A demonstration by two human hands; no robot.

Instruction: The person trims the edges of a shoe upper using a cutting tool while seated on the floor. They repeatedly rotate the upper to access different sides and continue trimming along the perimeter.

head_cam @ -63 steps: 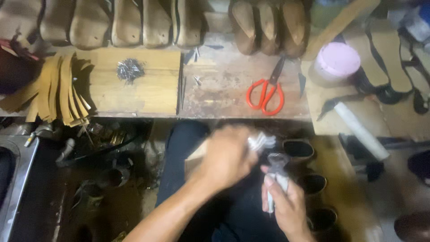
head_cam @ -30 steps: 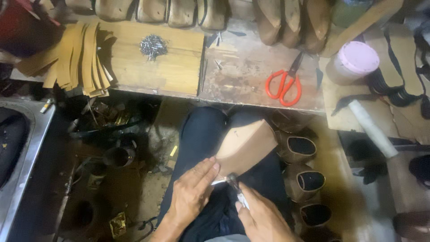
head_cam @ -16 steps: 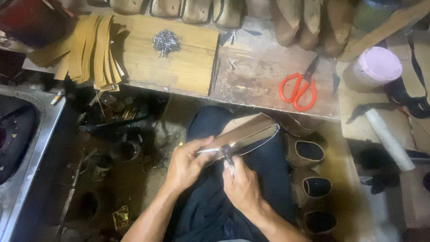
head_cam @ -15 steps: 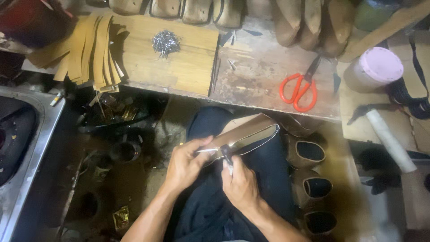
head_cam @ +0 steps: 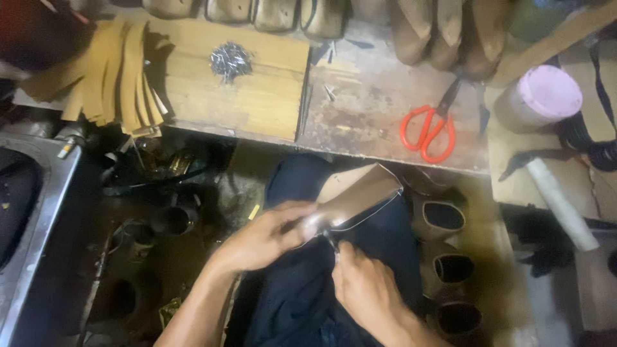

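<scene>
A brown shoe on a last (head_cam: 357,196) lies across my lap, sole side up and toe pointing up-right. My left hand (head_cam: 263,238) grips its near end. My right hand (head_cam: 363,283) is closed around a small metal tool (head_cam: 332,243) whose tip meets the shoe's edge next to my left thumb. Dark trousers (head_cam: 302,302) lie under both hands.
A worn workbench (head_cam: 366,115) holds red-handled scissors (head_cam: 429,128), a wooden board (head_cam: 257,96) with a pile of small nails (head_cam: 230,61), tan leather strips (head_cam: 112,77) and a pink-lidded tub (head_cam: 543,96). Shoe lasts line the far edge. Dark shoes (head_cam: 450,263) stand at right, a metal basin (head_cam: 32,218) at left.
My hands dropped from chest height to my lap. The shoe turned sole up, my left hand took its near end, and my right hand brought the tool to its edge.
</scene>
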